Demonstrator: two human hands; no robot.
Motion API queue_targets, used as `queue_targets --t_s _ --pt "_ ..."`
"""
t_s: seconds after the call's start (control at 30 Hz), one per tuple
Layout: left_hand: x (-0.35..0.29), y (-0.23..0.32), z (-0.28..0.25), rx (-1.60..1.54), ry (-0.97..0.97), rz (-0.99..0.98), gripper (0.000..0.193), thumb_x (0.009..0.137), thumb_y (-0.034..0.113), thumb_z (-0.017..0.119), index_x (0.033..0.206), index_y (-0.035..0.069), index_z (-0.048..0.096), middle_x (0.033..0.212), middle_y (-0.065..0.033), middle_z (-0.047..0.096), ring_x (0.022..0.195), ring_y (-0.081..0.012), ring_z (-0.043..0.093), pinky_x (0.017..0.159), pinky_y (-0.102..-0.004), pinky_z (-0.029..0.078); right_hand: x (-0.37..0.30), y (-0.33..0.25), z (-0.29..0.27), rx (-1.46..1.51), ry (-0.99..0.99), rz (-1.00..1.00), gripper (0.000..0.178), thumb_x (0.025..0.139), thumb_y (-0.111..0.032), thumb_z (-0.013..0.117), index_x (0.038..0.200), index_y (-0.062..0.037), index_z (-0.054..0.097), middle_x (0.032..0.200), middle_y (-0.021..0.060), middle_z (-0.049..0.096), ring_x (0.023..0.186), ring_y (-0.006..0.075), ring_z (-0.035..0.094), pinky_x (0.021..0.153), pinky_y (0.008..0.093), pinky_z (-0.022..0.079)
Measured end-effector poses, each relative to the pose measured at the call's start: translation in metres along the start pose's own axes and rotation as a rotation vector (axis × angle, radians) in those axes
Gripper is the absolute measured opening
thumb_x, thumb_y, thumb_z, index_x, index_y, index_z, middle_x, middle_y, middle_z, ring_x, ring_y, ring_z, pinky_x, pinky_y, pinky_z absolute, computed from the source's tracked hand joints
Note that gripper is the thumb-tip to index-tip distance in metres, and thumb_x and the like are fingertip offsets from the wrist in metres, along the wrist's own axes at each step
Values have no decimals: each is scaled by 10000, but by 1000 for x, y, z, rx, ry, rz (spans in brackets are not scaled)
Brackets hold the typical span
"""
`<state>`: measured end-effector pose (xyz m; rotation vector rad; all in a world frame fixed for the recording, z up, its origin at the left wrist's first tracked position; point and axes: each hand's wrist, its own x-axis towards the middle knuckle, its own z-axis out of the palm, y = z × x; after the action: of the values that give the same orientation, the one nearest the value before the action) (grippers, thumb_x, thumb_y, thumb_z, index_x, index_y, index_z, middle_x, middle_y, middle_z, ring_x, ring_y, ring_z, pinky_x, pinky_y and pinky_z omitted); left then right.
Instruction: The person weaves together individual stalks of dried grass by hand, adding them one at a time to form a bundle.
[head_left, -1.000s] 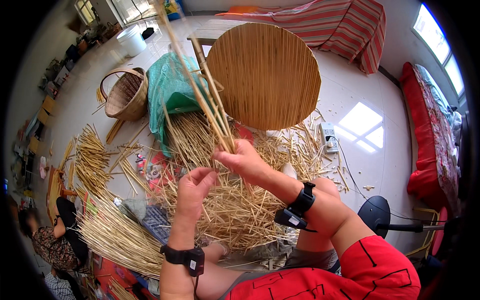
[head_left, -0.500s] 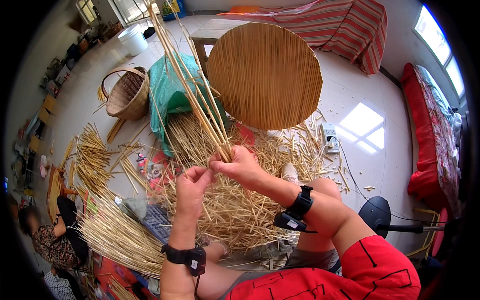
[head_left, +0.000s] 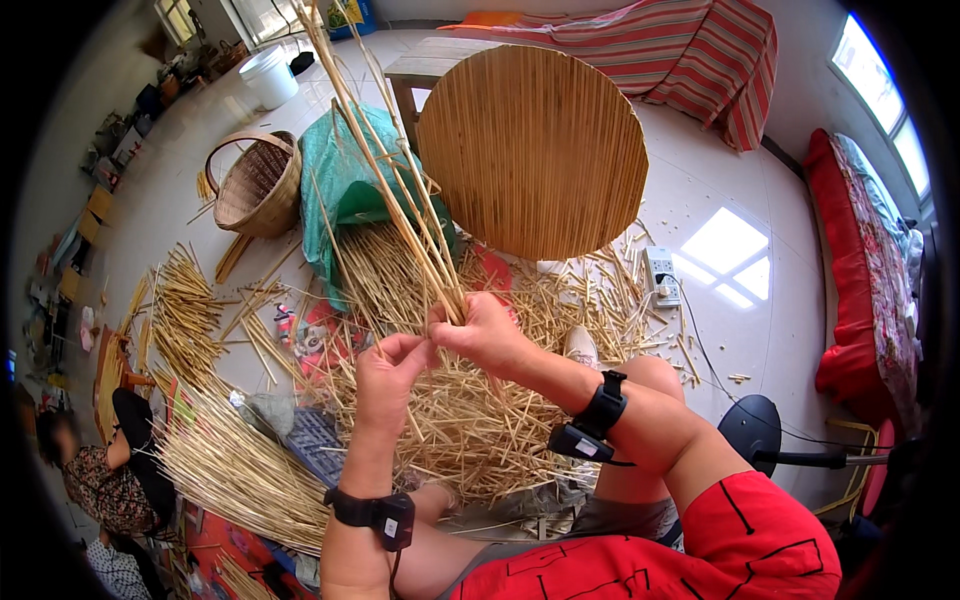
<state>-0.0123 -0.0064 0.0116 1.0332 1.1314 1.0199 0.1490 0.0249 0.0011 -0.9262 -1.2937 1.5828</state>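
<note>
The right hand [head_left: 487,333] clenches its fingers around the lower ends of a bundle of reeds [head_left: 400,190], holding the stalks upright so they fan up and away instead of slipping into the loose straw pile [head_left: 470,430] beneath. Just beside it, the left hand [head_left: 388,372] pinches the same reed ends from below, seemingly to keep them even. Beyond the fingers leans a round woven reed mat [head_left: 535,150]; a wicker basket [head_left: 255,185] stands well off to their left.

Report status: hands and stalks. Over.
Right hand shut on stalks, upright bundle. Left hand pinching at the bundle's base. Loose straw pile underneath, nothing blocking.
</note>
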Motion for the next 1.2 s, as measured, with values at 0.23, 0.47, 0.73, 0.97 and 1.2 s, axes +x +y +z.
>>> queue_targets --t_s 0.23,0.47,0.73,0.97,1.2 --pt "-2 2 -1 -80 -57 -25 146 896 134 581 883 13 662 674 39 605 504 24 339 463 -158 230 -2 -9 2 125 -39 42 100 786 -106 567 750 -13 583 662 23 601 585 57 522 513 215 388" --pt "-1 0 1 3 -34 19 155 902 136 571 889 9 658 651 46 582 492 22 317 450 -167 217 0 -4 1 67 -9 -36 69 752 -64 600 781 -3 585 667 15 582 580 67 519 516 232 409" --pt "0 -1 -4 -120 -139 -63 166 925 155 536 931 17 627 702 -8 609 487 8 376 429 -149 244 2 -8 -5 21 -83 17 60 740 -73 597 746 -13 597 641 -6 572 584 56 495 508 228 374" --pt "0 4 -2 -114 -171 -95 192 945 178 486 867 40 594 664 29 547 504 1 370 453 -149 251 0 -11 -4 -1 -22 -11 60 738 -71 609 759 -17 594 660 -5 576 599 54 500 521 231 388" --pt "3 4 -2 -185 -204 -165 199 952 202 470 848 65 571 638 52 496 495 2 346 440 -147 227 1 -5 -3 -45 45 -16 67 737 -50 622 781 -15 585 665 -9 578 597 52 502 523 221 395"
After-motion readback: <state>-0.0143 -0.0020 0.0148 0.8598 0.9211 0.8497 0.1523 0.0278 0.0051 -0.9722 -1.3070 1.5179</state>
